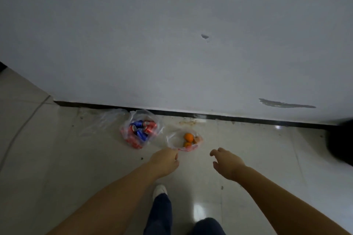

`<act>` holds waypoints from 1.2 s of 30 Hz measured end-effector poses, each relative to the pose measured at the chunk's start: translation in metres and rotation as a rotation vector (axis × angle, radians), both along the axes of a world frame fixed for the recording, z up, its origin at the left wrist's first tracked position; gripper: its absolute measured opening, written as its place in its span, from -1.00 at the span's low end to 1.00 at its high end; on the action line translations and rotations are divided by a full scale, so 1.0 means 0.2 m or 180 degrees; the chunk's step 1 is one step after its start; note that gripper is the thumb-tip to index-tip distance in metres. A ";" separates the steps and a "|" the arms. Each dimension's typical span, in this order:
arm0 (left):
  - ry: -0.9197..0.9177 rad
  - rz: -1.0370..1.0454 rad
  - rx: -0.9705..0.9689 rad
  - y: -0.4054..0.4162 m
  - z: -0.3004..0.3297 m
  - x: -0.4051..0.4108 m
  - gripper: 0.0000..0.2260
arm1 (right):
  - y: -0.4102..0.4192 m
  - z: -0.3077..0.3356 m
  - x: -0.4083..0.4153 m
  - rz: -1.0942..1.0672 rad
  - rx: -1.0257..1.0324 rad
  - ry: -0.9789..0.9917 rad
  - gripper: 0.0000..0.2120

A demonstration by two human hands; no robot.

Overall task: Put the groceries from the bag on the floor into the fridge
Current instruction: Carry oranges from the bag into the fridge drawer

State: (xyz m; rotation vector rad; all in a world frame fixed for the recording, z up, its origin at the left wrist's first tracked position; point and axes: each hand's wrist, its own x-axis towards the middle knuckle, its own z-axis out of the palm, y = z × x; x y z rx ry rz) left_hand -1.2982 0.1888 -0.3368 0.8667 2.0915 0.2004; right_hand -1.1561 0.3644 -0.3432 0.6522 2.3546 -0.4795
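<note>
Fruit was seen inside the small clear bag [184, 140] on the floor [76, 168], just short of the dark skirting strip [210, 116] at the foot of the wall [172, 34]: two oranges [188, 136] could be made out, with something brownish beside them that could not be identified. A second clear bag [140, 130], holding red and blue cans [142, 129], was set just to the left of it, the two bags near each other but apparently apart. No fridge was shown in the view.

Both hands were held low over the tiles, near the fruit bag. The left hand [165, 162] was seen with its fingers loosely curled and nothing between them, its knuckles close to the bag's near rim; whether the plastic was touched could not be told. The right hand [226, 163] was spread, fingers apart and relaxed, a little to the right of the bag and clear of it.

The step in hand was judged to be the picking up of the fruit bag. It would be done best if the loose mouth were gathered from both sides and closed before lifting, so that the oranges were not spilled; thin film of this kind was likely to sag, so support beneath might be wanted. The can bag, probably heavier, was better left for a separate lift
</note>
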 end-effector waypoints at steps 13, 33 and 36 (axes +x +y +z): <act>-0.0341 0.0778 -0.0413 0.73 -1.75 -0.35 -0.75 | 0.56 -1.74 -0.63 0.0411 -0.0413 0.0088 -0.62; -0.0106 -0.0018 -0.0602 1.07 -3.19 -0.23 -0.45 | 0.79 -3.13 -1.00 0.1378 0.0203 -0.0032 -0.34; -0.0057 -0.0061 -0.0440 1.00 -3.10 -0.27 -0.46 | 0.79 -3.06 -1.02 0.1264 0.0159 -0.0190 -0.28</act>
